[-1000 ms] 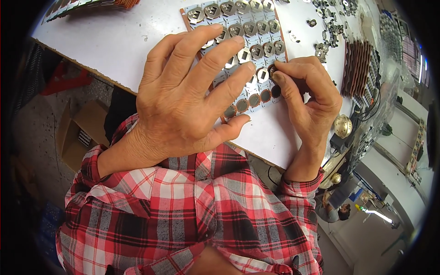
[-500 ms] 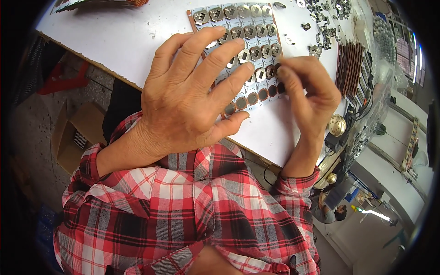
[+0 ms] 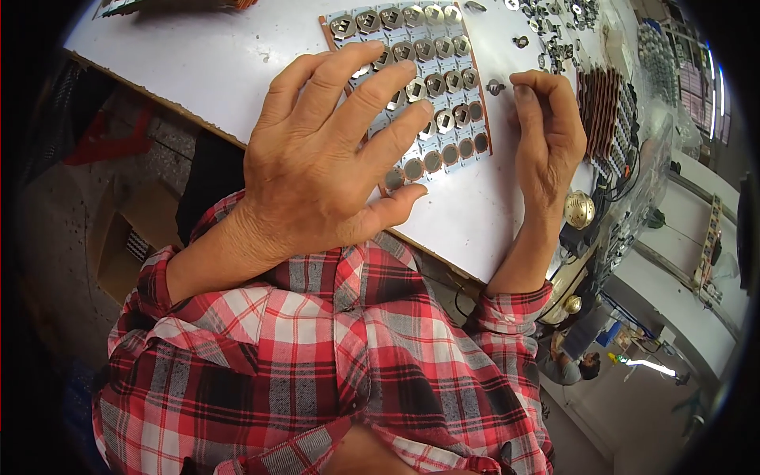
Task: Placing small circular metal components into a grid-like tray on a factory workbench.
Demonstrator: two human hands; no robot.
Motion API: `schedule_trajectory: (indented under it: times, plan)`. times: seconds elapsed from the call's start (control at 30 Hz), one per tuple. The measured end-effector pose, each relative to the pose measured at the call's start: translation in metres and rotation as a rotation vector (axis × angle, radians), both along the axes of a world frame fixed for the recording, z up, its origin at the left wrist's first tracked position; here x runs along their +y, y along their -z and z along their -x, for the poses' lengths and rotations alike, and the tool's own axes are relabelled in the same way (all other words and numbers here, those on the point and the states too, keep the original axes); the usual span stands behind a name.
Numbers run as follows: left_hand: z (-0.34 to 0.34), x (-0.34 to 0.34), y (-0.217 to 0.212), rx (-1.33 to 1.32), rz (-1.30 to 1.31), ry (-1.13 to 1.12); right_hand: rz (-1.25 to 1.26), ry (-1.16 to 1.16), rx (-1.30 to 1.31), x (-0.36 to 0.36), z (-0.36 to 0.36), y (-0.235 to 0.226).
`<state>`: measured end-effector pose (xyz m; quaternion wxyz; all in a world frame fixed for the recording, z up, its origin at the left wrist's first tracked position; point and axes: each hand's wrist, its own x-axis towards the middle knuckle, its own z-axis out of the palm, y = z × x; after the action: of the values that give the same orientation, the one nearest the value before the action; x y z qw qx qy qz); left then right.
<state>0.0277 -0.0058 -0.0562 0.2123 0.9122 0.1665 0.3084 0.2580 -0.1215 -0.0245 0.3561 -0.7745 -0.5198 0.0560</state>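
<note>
A light-blue panel with a copper-coloured edge (image 3: 486, 131) lies on the table, bearing rows of round cells. Most cells carry silvery metal clips (image 3: 424, 49); the nearest row and the right end of the row behind it show bare dark discs (image 3: 450, 153). My left hand (image 3: 321, 158) rests open over the panel's left part, fingers spread, hiding cells beneath. Right of the panel, my right hand (image 3: 550, 131) is curled with thumb and index tips together; whether anything is between them is hidden. A single loose clip (image 3: 495, 87) lies just left of those fingertips.
Loose clips (image 3: 558, 54) are scattered at the far right of the white table (image 3: 190, 67). Beyond my right hand stand stacked panels (image 3: 606, 119) and a round golden object (image 3: 579, 210). A cardboard box (image 3: 119, 261) sits low at left; another person (image 3: 566, 366) is in the background.
My right hand has moved right and away from the panel's right edge, uncovering dark discs there and a loose clip beside the panel. My left hand stays nearly in place.
</note>
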Motion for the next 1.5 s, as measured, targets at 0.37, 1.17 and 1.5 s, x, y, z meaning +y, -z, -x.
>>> schedule_trajectory:
  times: [0.37, 1.17, 1.5]
  plan:
    - [0.000, 0.000, -0.001, 0.029, -0.023, -0.007, 0.003, -0.076, -0.049, 0.000, -0.003, 0.002]
    - [0.000, 0.001, 0.000, 0.035, -0.039, -0.003, 0.158, 0.058, 0.306, -0.020, -0.002, -0.017]
    - [0.000, 0.000, 0.000, 0.041, -0.047, -0.016, 0.093, 0.009, 0.702, -0.007, 0.015, -0.019]
